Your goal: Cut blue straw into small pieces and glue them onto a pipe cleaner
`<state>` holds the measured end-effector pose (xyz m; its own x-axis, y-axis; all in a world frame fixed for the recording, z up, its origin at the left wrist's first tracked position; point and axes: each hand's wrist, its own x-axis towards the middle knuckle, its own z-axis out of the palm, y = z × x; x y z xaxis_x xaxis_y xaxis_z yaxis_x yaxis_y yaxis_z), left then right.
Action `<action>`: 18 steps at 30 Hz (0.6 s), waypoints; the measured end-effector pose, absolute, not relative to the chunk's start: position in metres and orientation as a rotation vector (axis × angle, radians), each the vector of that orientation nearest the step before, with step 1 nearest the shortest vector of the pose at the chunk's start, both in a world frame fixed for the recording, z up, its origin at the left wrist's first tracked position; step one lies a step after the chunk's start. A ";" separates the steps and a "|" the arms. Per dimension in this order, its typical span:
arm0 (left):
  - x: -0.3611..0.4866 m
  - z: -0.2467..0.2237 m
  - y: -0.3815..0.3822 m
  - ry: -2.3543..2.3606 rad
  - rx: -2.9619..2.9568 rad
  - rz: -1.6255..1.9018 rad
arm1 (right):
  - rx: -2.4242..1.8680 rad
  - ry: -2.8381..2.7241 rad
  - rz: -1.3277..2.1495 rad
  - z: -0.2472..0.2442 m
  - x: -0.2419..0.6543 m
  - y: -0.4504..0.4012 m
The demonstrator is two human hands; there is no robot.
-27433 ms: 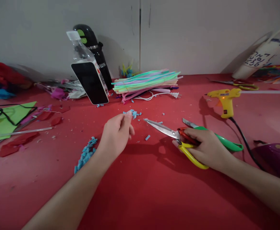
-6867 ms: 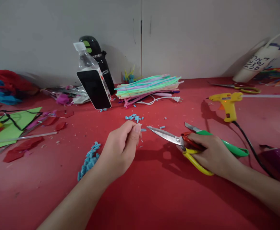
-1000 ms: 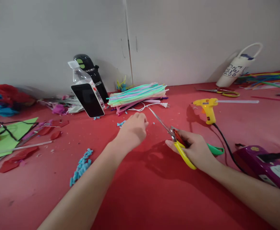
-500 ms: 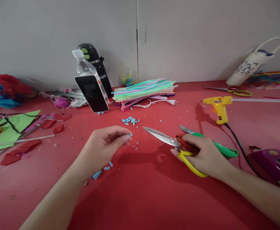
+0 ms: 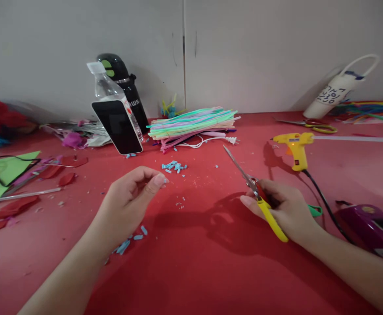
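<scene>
My left hand (image 5: 128,205) pinches a tiny light-blue piece (image 5: 165,180) between thumb and forefinger, above the red table (image 5: 178,280). My right hand (image 5: 283,210) is wrapped round scissors (image 5: 240,166) with red and yellow handles, blades closed and pointing up and left. A small pile of light-blue pieces (image 5: 174,166) lies beyond my left fingertips. More blue pieces (image 5: 123,247) lie by my left wrist, partly hidden by it. Pale crumbs (image 5: 180,203) are scattered between the hands. A green handle (image 5: 315,211) shows partly behind my right hand.
A phone (image 5: 118,127) leans on a clear bottle (image 5: 104,83) beside a black flask (image 5: 134,98). Behind the pile lies a bundle of pipe cleaners (image 5: 193,122). A yellow glue gun (image 5: 296,146), a purple device (image 5: 371,227) and a white bottle (image 5: 331,96) are at right.
The scissors have turned in my right hand, tips now pointing higher, and cover the green-handled cutter's blade. My left hand has shifted slightly left with the blue piece. The whole view has shifted slightly.
</scene>
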<state>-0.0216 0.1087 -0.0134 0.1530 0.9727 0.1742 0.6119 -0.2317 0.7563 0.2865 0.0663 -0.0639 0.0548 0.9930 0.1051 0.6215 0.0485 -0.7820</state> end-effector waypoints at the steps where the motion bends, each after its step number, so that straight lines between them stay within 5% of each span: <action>1: -0.021 -0.014 0.109 1.515 1.909 0.899 | -1.636 -1.629 0.698 -0.063 0.286 0.066; 18: -0.023 -0.019 0.116 1.644 1.834 0.853 | -1.559 -1.550 0.787 -0.056 0.281 0.067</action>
<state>-0.0232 0.1160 -0.0192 0.0607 0.9924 0.1069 0.6584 -0.1203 0.7430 0.2808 0.0669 -0.0560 0.0624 0.9932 0.0986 0.5069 0.0535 -0.8604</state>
